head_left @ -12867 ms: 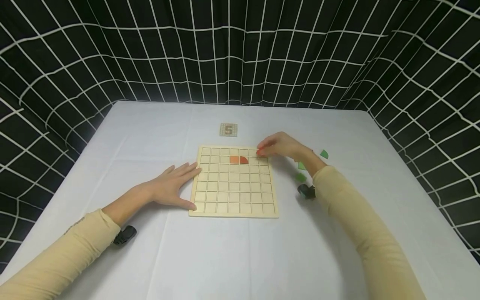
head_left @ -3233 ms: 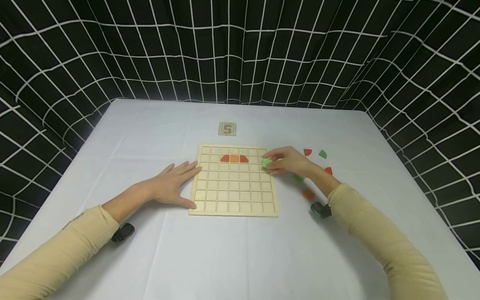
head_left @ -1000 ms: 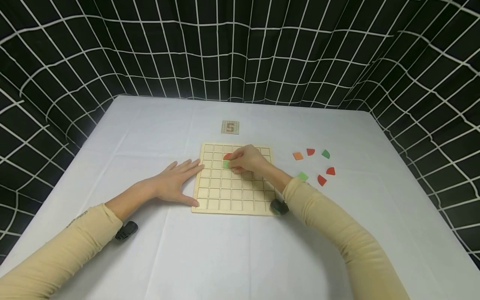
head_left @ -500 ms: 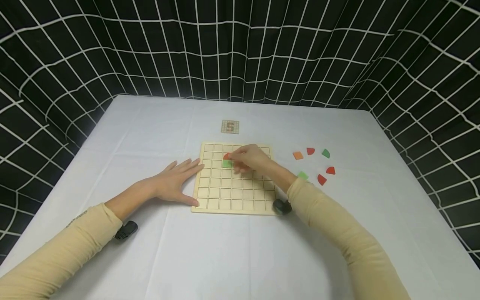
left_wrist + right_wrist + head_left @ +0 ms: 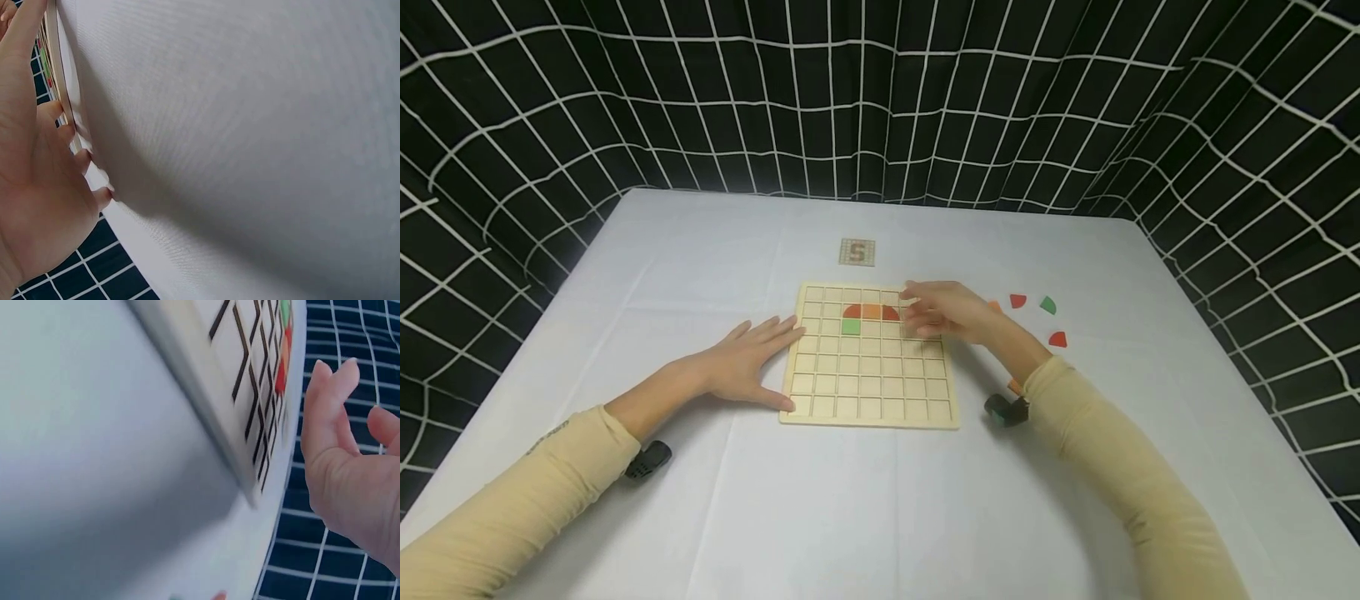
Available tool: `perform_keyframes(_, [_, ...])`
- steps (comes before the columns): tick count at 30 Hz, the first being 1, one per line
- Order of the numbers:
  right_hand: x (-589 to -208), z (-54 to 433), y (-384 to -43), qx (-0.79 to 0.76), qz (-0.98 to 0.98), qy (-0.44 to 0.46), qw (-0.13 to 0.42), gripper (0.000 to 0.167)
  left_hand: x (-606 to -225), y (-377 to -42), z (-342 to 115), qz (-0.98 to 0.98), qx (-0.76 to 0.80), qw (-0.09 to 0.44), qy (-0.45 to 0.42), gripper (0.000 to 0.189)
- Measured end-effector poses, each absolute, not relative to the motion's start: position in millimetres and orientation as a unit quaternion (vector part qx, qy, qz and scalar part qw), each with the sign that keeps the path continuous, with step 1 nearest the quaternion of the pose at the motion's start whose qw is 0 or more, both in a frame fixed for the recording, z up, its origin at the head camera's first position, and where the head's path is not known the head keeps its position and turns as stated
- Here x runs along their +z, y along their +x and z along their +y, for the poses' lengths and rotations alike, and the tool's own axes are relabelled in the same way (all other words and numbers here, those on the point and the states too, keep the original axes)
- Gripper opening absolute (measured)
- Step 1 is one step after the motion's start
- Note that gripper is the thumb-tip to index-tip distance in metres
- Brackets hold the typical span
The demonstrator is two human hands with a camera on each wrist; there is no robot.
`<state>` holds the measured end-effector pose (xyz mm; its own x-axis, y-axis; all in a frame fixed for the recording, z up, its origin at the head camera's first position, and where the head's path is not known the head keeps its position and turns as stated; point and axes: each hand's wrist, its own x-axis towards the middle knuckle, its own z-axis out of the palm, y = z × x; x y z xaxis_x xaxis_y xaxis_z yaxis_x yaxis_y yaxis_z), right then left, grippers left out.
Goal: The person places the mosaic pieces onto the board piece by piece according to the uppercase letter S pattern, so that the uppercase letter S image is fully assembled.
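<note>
A pale wooden grid board [image 5: 870, 386] lies in the middle of the table. On its upper rows sit an orange square tile [image 5: 871, 311], a red quarter-round tile [image 5: 852, 312] to its left and a red quarter-round tile [image 5: 890, 313] to its right. Below the left one is a light green square tile [image 5: 851, 327]. My left hand [image 5: 741, 362] rests spread at the board's left edge, fingertips and thumb touching it. Above the board's right side hovers my right hand [image 5: 951, 310], blurred, its fingers loosely bent; the right wrist view shows nothing held.
Right of the board lie a red quarter-round [image 5: 1017, 301], a green quarter-round [image 5: 1048, 305] and another red one [image 5: 1057, 339]. An orange piece [image 5: 1015, 386] peeks out beside the right sleeve. Behind the board is a small card [image 5: 857, 252] with an S-like figure.
Since the oldest frame, the left red quarter-round and the green square have come onto the board. In the last half second my right hand moved off the tiles rightward. The left hand stays put.
</note>
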<state>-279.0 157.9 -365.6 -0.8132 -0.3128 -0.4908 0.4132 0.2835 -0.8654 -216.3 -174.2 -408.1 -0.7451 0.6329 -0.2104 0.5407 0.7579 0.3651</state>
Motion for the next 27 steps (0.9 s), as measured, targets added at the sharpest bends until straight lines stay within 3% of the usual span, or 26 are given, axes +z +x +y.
perform_keyframes(12, [-365.3,211.0,-278.7,-0.616,0.735,0.018,0.282,0.053,-408.3,-216.8,-174.6,0.922,0.142,0.160,0.322,0.114])
perform_keyframes(27, [-362.6,265.7,-270.0,-0.656,0.704,0.073,0.262,0.062,-406.7,-215.6,-174.4,0.922,0.144,0.160,0.321,0.113])
